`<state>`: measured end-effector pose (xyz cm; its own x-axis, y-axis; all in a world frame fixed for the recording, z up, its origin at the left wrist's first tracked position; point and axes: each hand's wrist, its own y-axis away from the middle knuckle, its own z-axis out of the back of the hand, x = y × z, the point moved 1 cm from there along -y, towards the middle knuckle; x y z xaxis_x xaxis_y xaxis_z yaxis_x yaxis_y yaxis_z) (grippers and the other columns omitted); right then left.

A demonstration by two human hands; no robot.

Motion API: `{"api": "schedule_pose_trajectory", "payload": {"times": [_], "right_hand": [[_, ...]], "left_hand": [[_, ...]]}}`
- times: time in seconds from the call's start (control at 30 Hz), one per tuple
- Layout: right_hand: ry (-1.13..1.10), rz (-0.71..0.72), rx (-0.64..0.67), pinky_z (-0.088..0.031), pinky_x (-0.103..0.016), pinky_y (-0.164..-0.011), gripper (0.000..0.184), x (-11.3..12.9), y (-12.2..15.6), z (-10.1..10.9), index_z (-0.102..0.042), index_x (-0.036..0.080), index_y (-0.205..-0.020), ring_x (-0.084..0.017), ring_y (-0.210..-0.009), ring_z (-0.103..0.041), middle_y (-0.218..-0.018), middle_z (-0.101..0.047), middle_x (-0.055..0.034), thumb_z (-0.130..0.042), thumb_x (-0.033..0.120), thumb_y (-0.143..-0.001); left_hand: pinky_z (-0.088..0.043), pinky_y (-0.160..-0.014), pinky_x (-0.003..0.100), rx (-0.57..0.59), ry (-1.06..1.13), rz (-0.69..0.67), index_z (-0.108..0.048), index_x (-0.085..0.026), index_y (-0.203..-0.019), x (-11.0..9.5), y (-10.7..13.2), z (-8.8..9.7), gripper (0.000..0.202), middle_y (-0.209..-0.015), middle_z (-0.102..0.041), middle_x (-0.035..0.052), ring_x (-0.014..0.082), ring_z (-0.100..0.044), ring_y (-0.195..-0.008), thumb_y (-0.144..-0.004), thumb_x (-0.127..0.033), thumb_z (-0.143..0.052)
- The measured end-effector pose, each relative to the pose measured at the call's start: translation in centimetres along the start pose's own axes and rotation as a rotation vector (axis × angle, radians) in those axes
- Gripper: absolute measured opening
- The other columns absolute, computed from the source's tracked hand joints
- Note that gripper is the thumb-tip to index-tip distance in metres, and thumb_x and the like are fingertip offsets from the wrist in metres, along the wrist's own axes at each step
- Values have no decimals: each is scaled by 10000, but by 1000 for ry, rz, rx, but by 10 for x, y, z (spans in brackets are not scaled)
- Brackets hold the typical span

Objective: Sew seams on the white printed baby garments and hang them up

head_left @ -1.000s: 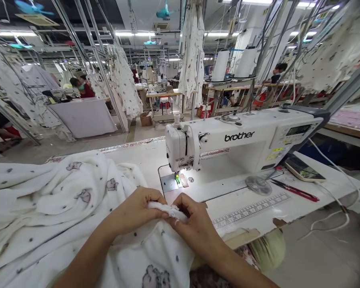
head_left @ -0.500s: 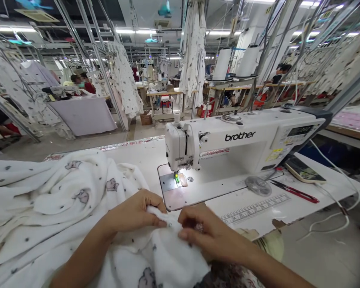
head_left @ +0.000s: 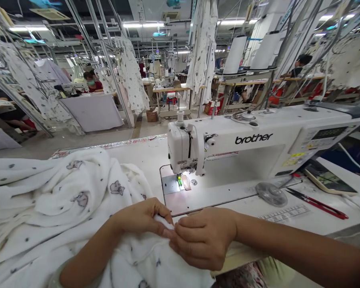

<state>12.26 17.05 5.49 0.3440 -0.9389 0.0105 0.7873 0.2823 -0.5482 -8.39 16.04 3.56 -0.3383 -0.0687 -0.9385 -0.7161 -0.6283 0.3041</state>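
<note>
A large heap of white fleecy fabric with small grey animal prints and dots covers the left of the table and hangs over its front edge. My left hand pinches a folded edge of it between thumb and fingers. Touching that hand at the same edge is my right hand, its fingers curled closed on the cloth; the fingertips are partly hidden. Just beyond both hands stands a white Brother sewing machine. Its lamp lights the needle plate and a bright green piece at the presser foot.
On the table's right lie a clear round plastic disc, red-handled tweezers, a phone-like device and a printed ruler. Thread cones stand behind the machine. Printed garments hang beyond, and co-workers sit at other tables.
My right hand has closed in against my left hand at the fabric edge, its wrist turned so the back of the hand shows. The camera view has shifted slightly.
</note>
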Motion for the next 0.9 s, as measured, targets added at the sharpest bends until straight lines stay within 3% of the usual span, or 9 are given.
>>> {"api": "schedule_pose_trajectory", "payload": {"times": [0.1, 0.2, 0.3, 0.4, 0.5, 0.57, 0.67, 0.9], "right_hand": [[213, 133, 43, -569, -273, -670, 218, -5, 10, 0, -711, 220, -771, -164, -755, -662, -859, -716, -56, -551, 115, -875], [360, 173, 101, -547, -282, -664, 254, -13, 27, -8, -716, 188, -805, -170, -739, -639, -902, -718, -89, -494, 135, -917], [368, 63, 193, -517, -300, -682, 290, -23, 42, -19, -709, 169, -892, -166, -734, -609, -955, -711, -89, -428, 134, -953], [276, -111, 297, -483, -321, -735, 284, -31, 49, -25, -683, 149, -945, -179, -795, -581, -932, -695, -82, -402, 115, -967], [194, -216, 311, -444, -314, -779, 249, -34, 48, -22, -661, 154, -941, -177, -840, -555, -923, -684, -58, -418, 114, -984], [174, -237, 292, -424, -307, -761, 221, -33, 47, -18, -653, 150, -939, -171, -826, -542, -916, -680, -44, -441, 128, -993], [167, -250, 261, -407, -313, -739, 193, -30, 49, -14, -649, 133, -985, -175, -827, -529, -935, -677, -46, -456, 135, -998], [183, -242, 233, -404, -314, -749, 205, -28, 53, -13, -657, 134, -955, -181, -831, -507, -935, -675, -47, -456, 119, -991]], "left_hand": [[-418, -691, 232, -22, -72, -28, -722, -153, -857, 0, -3, 3, 255, -763, -646, -1, 140, -552, -731, -807, -401, -685], [-432, -719, 246, -121, -281, -28, -707, -175, -880, -7, -9, 3, 184, -819, -673, 4, 159, -585, -787, -855, -326, -605], [-443, -783, 288, -270, -583, 0, -685, -202, -848, -15, -17, 5, 125, -862, -678, 9, 183, -606, -841, -846, -233, -564], [-427, -836, 354, -374, -854, 37, -644, -205, -801, -19, -27, 10, 89, -848, -650, 17, 197, -595, -817, -848, -238, -575], [-406, -884, 398, -436, -1047, 19, -610, -204, -823, -19, -32, 14, 72, -892, -617, 22, 202, -575, -842, -854, -173, -552], [-401, -891, 409, -507, -1148, -5, -596, -199, -850, -18, -30, 13, 168, -926, -598, 33, 210, -555, -878, -849, -76, -481], [-414, -860, 404, -593, -1185, -22, -589, -196, -885, -16, -20, 4, 262, -941, -575, 48, 214, -534, -879, -867, -32, -385], [-419, -899, 408, -600, -1067, 36, -601, -240, -975, 2, -6, -5, 166, -989, -592, 33, 220, -551, -951, -947, -210, -441]]}}
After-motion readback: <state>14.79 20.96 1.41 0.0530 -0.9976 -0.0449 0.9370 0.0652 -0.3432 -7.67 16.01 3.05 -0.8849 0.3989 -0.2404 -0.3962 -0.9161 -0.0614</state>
